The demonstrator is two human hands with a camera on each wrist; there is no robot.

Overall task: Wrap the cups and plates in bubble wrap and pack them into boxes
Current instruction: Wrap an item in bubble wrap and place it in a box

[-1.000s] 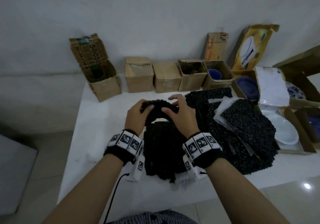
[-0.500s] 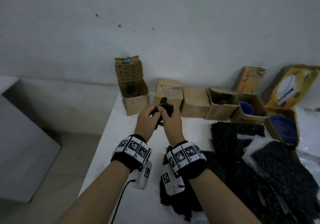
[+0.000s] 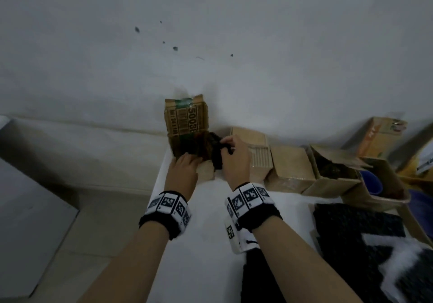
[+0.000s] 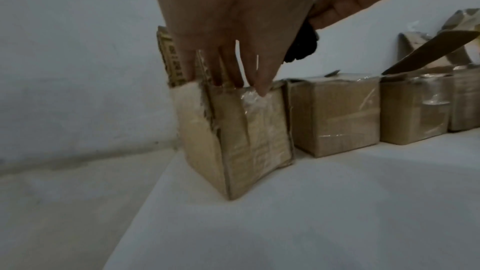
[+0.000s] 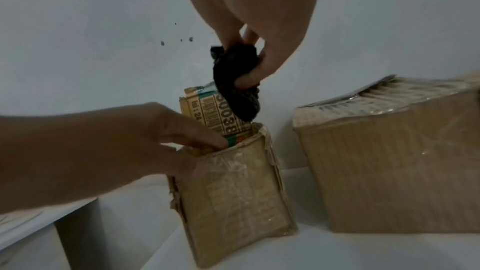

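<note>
Right hand point(image 5: 249, 44) pinched the soft, fragile-looking wrapped bundle point(image 5: 237, 87) by its top; left hand point(image 5: 166, 143) gripped the far-left box point(image 5: 239, 198) rim.

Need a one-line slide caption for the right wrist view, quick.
Right hand holds a black bubble-wrapped bundle above the open cardboard box while the left hand grips its rim.
</note>
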